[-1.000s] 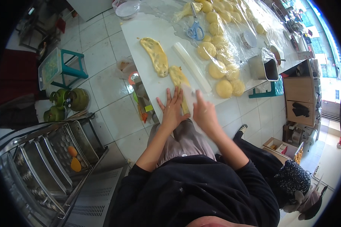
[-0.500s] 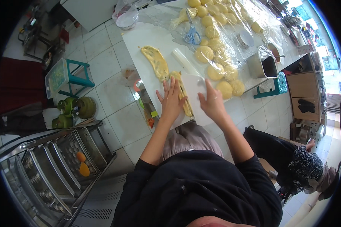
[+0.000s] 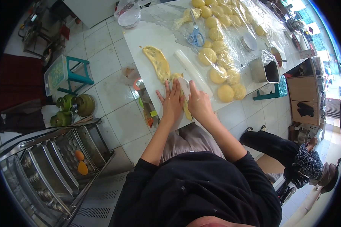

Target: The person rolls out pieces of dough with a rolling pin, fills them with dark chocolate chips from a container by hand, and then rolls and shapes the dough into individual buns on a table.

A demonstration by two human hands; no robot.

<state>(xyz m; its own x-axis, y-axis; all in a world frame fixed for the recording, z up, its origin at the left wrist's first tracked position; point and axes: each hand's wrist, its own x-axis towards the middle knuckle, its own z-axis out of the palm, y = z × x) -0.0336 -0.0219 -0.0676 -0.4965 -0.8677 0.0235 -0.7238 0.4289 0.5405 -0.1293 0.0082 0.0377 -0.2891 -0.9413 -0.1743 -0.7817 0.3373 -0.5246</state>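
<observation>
My left hand [image 3: 172, 102] lies with fingers spread at the left side of a filled yellow dough strip [image 3: 187, 109], on the near end of the table. In my right hand [image 3: 199, 101] is a white flat dough scraper [image 3: 184, 85], tilted on edge along the strip, its lower part hidden by the hand. Just beyond my left fingertips rests a second flattened dough piece [image 3: 156, 63] with dark filling spots. A pale rolling pin [image 3: 193, 70] lies to its right. Round yellow dough balls [image 3: 207, 55] sit farther right, many under clear plastic sheeting.
Blue-handled scissors [image 3: 195, 38] lie beside the dough balls. A metal container [image 3: 258, 72] lined with plastic stands at the table's right edge. A tray rack [image 3: 53, 166] is at lower left, near green gas cylinders [image 3: 81, 105]. Another person [image 3: 310, 162] is at right.
My right hand has moved left with the scraper, which has gone from lying flat beside the strip to standing on edge against it. My left hand stays nearly in place.
</observation>
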